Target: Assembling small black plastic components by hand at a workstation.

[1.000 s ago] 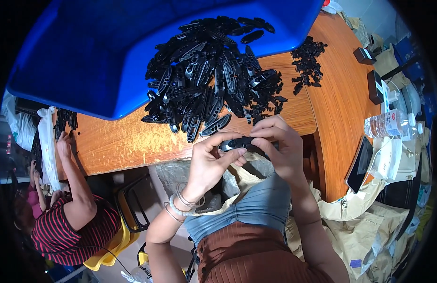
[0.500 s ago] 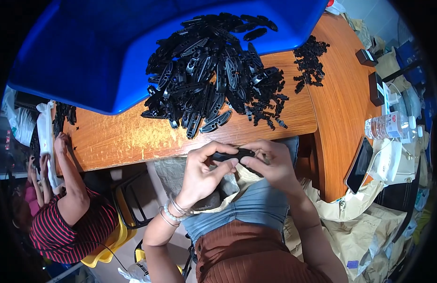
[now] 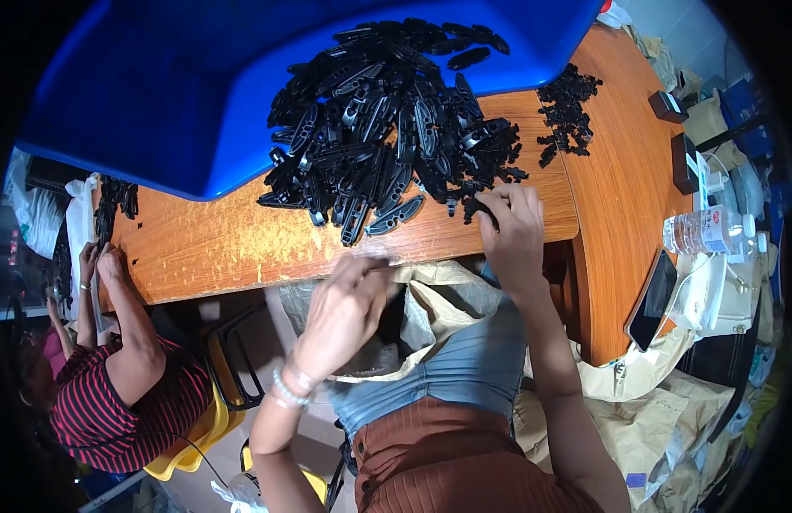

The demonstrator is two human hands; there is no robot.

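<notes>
Left hand [image 3: 340,309]: bent over sack [image 3: 432,315], blurred, grip unreadable | right hand [image 3: 514,227]: outstretched, fingers curled at black pieces [image 3: 472,207] on bench [image 3: 216,235], hold unclear

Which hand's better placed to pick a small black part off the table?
Right, I'd say. The right hand is right at the small black parts on the table; the left hand is blurred, over the open paper bag, farther from them.
</notes>
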